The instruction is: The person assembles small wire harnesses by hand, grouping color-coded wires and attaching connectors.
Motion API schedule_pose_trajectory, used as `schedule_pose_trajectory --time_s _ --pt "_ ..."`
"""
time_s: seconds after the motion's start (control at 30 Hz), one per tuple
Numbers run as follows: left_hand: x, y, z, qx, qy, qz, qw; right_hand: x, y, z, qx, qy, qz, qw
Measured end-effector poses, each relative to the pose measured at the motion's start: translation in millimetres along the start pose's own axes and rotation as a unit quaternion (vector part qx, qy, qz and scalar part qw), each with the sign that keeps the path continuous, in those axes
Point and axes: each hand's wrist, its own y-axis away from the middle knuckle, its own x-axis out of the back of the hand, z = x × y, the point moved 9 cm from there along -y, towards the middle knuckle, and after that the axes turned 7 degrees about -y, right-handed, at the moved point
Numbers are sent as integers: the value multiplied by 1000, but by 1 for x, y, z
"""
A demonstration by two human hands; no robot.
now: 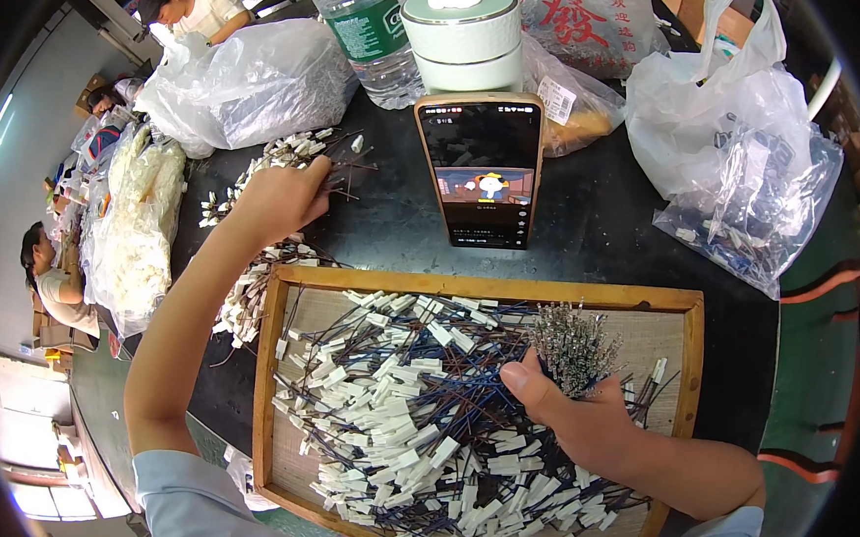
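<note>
Gripping a wire bundle (571, 348) at centre right, right hand (579, 415) hovers over tray (488, 289); left hand (279, 198) clutches wires (343, 160) upper left.

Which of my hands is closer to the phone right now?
Left. The left hand grips wires on the table just left of the phone; the right hand holds a wire bundle over the tray, below it.

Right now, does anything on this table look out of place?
Yes. A phone with a cartoon on its screen stands propped against a green-lidded container, amid the wire work. White-plug wires also lie outside the wooden tray.
</note>
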Motion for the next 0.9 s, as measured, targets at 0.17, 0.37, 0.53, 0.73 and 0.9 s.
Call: schedule_pose_trajectory --time_s 0.17,0.37,0.53,0.73,0.9 --pt "6 8 -20 45 224 77 970 -4 0 -1 4 -6 -17 1000" --pt "-5 17 1 70 555 -155 815 -2 -1 0 -4 3 -13 1000" --pt "6 18 -3 132 563 -129 806 -3 0 -3 4 4 -18 1000" --pt "13 -7 -21 93 385 33 918 -4 1 -1 4 -9 -20 1000" --pt "43 -4 32 -87 114 214 966 -2 0 1 2 -17 -20 1000"
